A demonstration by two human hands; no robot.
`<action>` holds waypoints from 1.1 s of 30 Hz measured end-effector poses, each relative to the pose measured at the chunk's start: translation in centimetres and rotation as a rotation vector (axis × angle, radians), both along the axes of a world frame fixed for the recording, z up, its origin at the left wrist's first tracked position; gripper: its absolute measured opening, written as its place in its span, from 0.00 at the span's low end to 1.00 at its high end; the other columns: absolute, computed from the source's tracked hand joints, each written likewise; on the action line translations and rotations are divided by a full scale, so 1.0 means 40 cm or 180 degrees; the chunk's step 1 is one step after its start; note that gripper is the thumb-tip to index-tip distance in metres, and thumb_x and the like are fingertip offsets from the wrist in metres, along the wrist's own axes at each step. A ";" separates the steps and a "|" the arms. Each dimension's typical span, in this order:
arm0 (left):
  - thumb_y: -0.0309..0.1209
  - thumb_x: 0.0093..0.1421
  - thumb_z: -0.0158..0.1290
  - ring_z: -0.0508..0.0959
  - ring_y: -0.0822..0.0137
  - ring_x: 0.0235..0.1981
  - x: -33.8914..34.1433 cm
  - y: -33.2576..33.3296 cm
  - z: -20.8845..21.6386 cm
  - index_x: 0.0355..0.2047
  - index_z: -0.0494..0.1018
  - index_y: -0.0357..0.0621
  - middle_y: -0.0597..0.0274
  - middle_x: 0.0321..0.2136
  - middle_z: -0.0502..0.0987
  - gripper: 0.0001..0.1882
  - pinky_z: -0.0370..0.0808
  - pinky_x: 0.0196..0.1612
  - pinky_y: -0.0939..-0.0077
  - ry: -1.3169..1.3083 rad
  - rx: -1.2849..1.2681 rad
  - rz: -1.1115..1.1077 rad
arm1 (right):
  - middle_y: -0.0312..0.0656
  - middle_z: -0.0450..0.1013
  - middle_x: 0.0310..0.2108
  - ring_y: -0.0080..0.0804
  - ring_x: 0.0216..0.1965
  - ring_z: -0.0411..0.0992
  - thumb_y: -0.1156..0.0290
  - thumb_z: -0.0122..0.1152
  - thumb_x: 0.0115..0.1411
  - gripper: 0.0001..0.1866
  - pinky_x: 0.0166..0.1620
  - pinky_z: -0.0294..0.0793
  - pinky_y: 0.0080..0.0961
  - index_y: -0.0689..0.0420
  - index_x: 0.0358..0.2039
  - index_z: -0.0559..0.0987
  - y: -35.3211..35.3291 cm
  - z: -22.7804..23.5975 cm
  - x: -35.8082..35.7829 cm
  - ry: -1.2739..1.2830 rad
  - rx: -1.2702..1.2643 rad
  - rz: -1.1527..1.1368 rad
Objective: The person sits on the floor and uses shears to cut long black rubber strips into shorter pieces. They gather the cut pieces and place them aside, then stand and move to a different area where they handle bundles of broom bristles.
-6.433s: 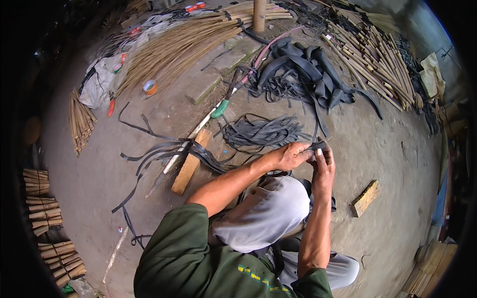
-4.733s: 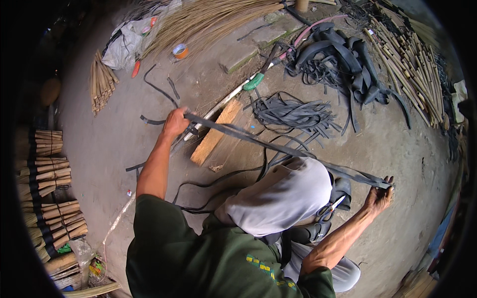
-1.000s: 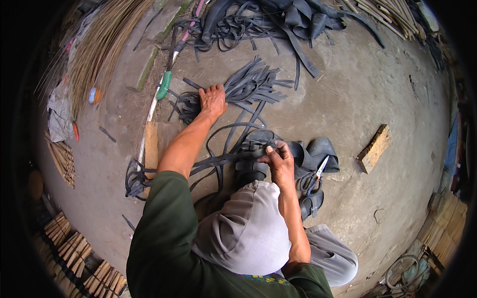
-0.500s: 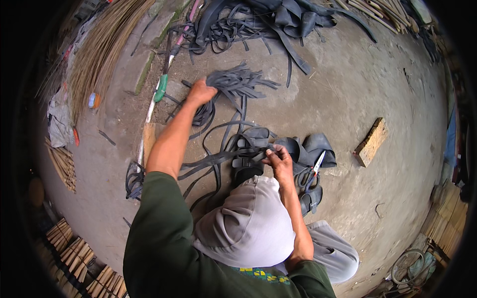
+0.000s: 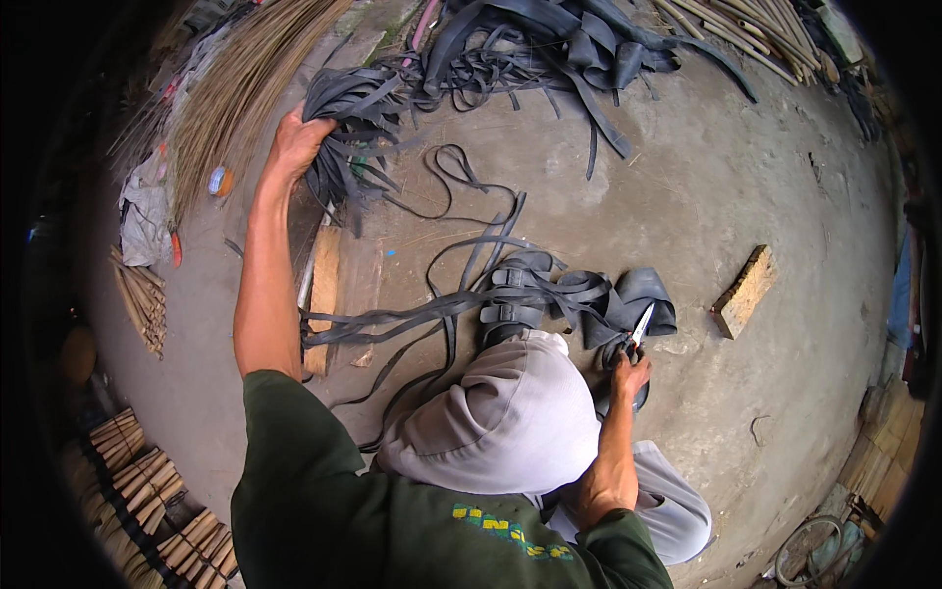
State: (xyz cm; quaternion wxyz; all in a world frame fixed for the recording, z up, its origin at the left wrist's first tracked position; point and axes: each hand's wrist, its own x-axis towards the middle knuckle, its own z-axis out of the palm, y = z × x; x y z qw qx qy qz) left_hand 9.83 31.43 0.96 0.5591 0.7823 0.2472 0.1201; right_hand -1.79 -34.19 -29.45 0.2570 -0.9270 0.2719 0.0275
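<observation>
My left hand [image 5: 294, 140] reaches far out to the upper left and grips a bundle of black rubber strips [image 5: 355, 118] lying on the concrete floor. My right hand [image 5: 628, 375] rests low beside my knee and holds a pair of scissors [image 5: 638, 329], blades pointing up over a piece of black rubber tube [image 5: 638, 299]. More loose strips [image 5: 422, 314] trail across the floor from the bundle toward my sandalled foot [image 5: 510, 304]. My grey trouser knee [image 5: 510, 417] fills the middle.
A wooden plank [image 5: 324, 290] lies under the strips at left, and a small wood block [image 5: 743, 292] at right. A big heap of rubber [image 5: 549, 44] lies at the top, broom fibres [image 5: 240, 88] at upper left, and bundled sticks [image 5: 137, 481] at lower left.
My left hand has stretched further up and left and closed on the strip bundle. My right hand has dropped from the strips by my foot to the scissors at the right.
</observation>
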 end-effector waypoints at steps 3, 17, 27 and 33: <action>0.25 0.58 0.57 0.80 0.72 0.37 0.006 -0.019 -0.052 0.53 0.76 0.35 0.62 0.40 0.83 0.21 0.76 0.44 0.76 0.0333 -0.0023 0.0201 | 0.55 0.71 0.51 0.54 0.54 0.71 0.64 0.72 0.54 0.26 0.59 0.70 0.44 0.57 0.54 0.79 0.015 -0.016 0.004 0.0053 0.0223 -0.0292; 0.32 0.52 0.60 0.84 0.51 0.43 0.146 -0.044 -0.346 0.46 0.75 0.25 0.40 0.41 0.83 0.24 0.77 0.47 0.62 -0.0063 0.0994 0.1387 | 0.51 0.76 0.47 0.42 0.48 0.76 0.70 0.68 0.59 0.22 0.55 0.72 0.33 0.65 0.50 0.74 0.008 -0.070 -0.033 0.0100 0.1706 -0.0971; 0.40 0.57 0.62 0.74 0.44 0.61 0.244 -0.271 -0.639 0.59 0.67 0.32 0.38 0.59 0.73 0.34 0.70 0.65 0.54 0.2374 0.1182 0.1289 | 0.39 0.74 0.39 0.28 0.39 0.71 0.73 0.66 0.61 0.15 0.45 0.71 0.24 0.59 0.46 0.73 0.010 -0.054 -0.024 0.0034 0.1857 -0.1164; 0.38 0.57 0.62 0.73 0.44 0.62 0.249 -0.266 -0.635 0.63 0.62 0.36 0.41 0.60 0.72 0.37 0.68 0.65 0.48 0.2493 0.0660 0.1363 | 0.49 0.74 0.43 0.43 0.43 0.74 0.71 0.72 0.56 0.24 0.51 0.72 0.34 0.62 0.47 0.69 0.039 -0.040 -0.015 0.0397 0.0759 -0.0745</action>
